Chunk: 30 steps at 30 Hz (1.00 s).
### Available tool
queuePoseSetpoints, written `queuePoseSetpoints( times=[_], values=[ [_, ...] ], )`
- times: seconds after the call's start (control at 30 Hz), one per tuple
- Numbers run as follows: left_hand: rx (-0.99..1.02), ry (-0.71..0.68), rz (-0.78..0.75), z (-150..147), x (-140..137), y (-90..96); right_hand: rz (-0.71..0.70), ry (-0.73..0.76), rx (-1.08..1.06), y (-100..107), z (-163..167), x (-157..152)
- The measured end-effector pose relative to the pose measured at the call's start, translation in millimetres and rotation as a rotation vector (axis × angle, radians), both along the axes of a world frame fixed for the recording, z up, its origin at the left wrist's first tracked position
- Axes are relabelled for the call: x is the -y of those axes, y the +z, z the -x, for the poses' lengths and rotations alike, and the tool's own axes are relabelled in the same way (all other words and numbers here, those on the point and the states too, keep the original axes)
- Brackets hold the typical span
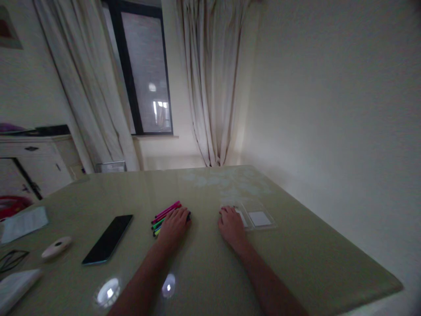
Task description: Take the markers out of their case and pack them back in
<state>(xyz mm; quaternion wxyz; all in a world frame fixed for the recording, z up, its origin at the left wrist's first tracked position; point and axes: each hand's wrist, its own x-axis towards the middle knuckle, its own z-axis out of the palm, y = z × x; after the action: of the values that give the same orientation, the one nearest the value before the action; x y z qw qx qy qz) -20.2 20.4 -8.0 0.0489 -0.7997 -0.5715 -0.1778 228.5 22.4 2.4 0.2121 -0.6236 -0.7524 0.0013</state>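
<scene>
My left hand (175,222) lies over a bundle of slim markers (166,212) on the table, its fingers bent round their right-hand part. Pink, green, blue and yellow barrels, several with dark ends, stick out to the left of it. A shallow clear plastic case (263,220) lies flat to the right, with white rectangles in its two halves. Closed over the case's left edge is my right hand (231,223); it hides part of the left half, and its fingertips are hard to make out.
On the greenish table (204,263), a dark phone (108,239) lies left of the markers. Further left are a pale oval object (57,247), glasses (13,260), a white box-like object (18,285) and a pale blue packet (24,224). A wall (329,109) borders the right side.
</scene>
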Motion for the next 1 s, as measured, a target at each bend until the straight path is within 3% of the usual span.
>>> queuePoseSetpoints(
  times=[0.3, 0.53, 0.67, 0.77, 0.9, 1.0],
  values=[
    [0.122, -0.002, -0.052, 23.2, 0.6, 6.1, -0.049, -0.057, -0.01, 4.2, -0.4, 0.7],
    [0.195, -0.123, -0.004, 15.1, 10.3, 15.9, -0.069, 0.266, -0.204, 2.5, 14.6, 6.3],
    [0.246, -0.147, 0.042, -5.2, 13.8, 20.0, 0.012, 0.514, -0.391, 0.2, 26.3, 13.9],
    [0.288, -0.145, 0.102, -22.6, 19.0, 22.9, 0.028, 0.602, -0.555, 2.4, 29.4, 14.9],
    [0.353, -0.115, 0.148, -19.7, 19.6, 27.2, -0.054, 0.528, -0.658, 9.9, 6.4, 1.5],
    [0.404, -0.06, 0.134, 3.0, 10.9, 31.3, -0.199, 0.303, -0.713, 13.4, -27.1, -15.1]
  ],
)
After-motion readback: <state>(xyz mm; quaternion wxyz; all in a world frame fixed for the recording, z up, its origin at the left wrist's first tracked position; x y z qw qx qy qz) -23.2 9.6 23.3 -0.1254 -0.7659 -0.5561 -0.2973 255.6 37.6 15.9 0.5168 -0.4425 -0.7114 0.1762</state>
